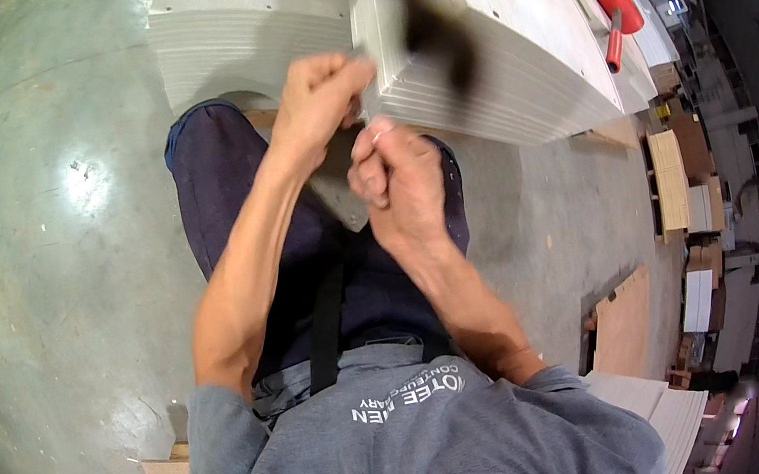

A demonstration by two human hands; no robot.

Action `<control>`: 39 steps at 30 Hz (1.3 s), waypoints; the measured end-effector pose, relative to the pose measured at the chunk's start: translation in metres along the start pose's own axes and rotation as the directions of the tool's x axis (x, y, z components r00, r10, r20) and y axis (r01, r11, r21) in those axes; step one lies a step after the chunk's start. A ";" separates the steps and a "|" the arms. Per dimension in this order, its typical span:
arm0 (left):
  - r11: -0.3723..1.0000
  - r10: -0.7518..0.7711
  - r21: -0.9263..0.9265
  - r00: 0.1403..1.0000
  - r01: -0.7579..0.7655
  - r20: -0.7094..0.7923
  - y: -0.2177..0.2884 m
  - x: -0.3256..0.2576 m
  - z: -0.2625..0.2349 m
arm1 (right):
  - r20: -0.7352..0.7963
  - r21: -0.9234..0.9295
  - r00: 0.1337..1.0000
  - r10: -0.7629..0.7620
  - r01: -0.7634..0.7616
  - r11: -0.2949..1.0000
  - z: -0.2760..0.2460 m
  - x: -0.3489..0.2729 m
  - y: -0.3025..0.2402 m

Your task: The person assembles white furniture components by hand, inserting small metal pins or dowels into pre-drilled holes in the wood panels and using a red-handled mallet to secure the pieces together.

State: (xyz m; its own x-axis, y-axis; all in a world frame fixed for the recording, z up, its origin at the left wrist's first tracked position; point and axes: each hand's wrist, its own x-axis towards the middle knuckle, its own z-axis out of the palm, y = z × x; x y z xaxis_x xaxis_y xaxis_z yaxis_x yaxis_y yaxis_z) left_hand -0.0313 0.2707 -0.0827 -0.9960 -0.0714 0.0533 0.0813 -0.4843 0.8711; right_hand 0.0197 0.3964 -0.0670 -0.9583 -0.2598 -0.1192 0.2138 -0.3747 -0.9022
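My left hand (317,111) is closed beside the near corner of a stack of white panels (500,84). Its thumb and forefinger press together at the corner, and a small greyish bit shows at their tips. Just below it, my right hand (402,177) is closed too, fingers curled and thumb against the forefinger. A thin pale sliver shows between the two hands, too small to name. Both hands are above my bent knees, close to the stack's edge.
A second stack of pale panels (254,41) stands ahead. On the right-hand stack lies a red-handled tool with a wide red head (619,2). A dark blurred strap-like shape (429,25) crosses the view. Brown boards (623,321) lie right; boxes (700,297) stand beyond.
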 end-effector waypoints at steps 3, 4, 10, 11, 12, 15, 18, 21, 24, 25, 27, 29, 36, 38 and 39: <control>0.998 -0.046 -0.043 0.993 0.041 -0.113 -0.038 -0.010 -0.014 | -0.087 -0.041 0.983 0.161 -0.165 0.985 -0.012 0.005 0.020; 0.998 -0.023 -0.056 0.986 0.014 -0.163 -0.040 -0.010 -0.011 | -0.076 -0.047 0.980 0.184 -0.188 0.981 -0.016 0.008 0.015; 0.763 0.630 0.322 0.757 -0.561 -0.172 0.032 -0.011 0.038 | 0.066 0.119 0.997 -0.043 0.035 0.992 0.005 0.008 -0.052; 0.751 0.645 0.321 0.746 -0.577 -0.167 0.030 -0.006 0.044 | 0.066 0.063 0.995 -0.079 0.075 0.995 0.002 0.011 -0.053; 0.764 0.627 0.336 0.757 -0.551 -0.185 0.025 -0.008 0.043 | 0.069 0.006 0.991 -0.115 0.115 0.993 -0.001 0.015 -0.053; 0.851 0.517 0.263 0.813 -0.455 -0.267 -0.011 -0.016 0.033 | 0.020 -0.060 0.999 -0.037 0.038 0.997 -0.019 0.015 -0.024; 0.920 0.369 0.265 0.869 -0.290 -0.330 -0.064 -0.027 0.005 | 0.010 -0.021 0.990 0.139 -0.138 0.990 -0.039 0.011 0.018; 0.886 0.448 0.292 0.827 -0.361 -0.338 -0.053 -0.023 0.011 | 0.056 -0.026 0.993 0.104 -0.102 0.994 -0.032 0.017 0.002; 0.776 0.612 0.388 0.744 -0.498 -0.269 -0.005 -0.027 0.033 | 0.109 -0.050 0.994 -0.007 0.012 0.999 -0.017 0.014 -0.030; 0.731 0.660 0.413 0.717 -0.543 -0.226 0.008 -0.023 0.040 | 0.142 -0.022 0.989 -0.040 0.043 0.999 -0.017 0.014 -0.040; 0.782 0.608 0.340 0.760 -0.523 -0.230 0.004 -0.015 0.041 | 0.158 -0.001 0.987 -0.031 0.031 1.000 -0.025 0.023 -0.037; 0.840 0.526 0.328 0.796 -0.432 -0.299 -0.028 -0.022 0.031 | 0.056 -0.032 0.997 0.055 -0.053 0.998 -0.035 0.018 -0.009; 0.957 -0.031 0.256 0.925 0.137 -0.380 -0.107 -0.045 -0.014 | -0.109 -0.045 0.967 0.229 -0.235 0.971 -0.090 0.002 0.056; 0.941 0.103 0.336 0.909 0.042 -0.404 -0.070 -0.043 -0.003 | -0.004 -0.009 0.992 0.128 -0.128 0.992 -0.096 -0.009 0.031; 0.884 0.237 0.467 0.891 -0.032 -0.388 -0.062 -0.043 -0.002 | -0.045 -0.030 0.994 0.095 -0.097 0.995 -0.106 -0.010 0.023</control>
State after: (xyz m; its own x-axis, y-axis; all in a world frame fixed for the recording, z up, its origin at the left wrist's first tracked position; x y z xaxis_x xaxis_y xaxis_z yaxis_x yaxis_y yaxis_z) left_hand 0.0068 0.3016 -0.1396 -0.8537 -0.5166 0.0648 0.0866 -0.0181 0.9961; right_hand 0.0138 0.4847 -0.1307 -0.9411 -0.2541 -0.2230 0.2996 -0.3212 -0.8984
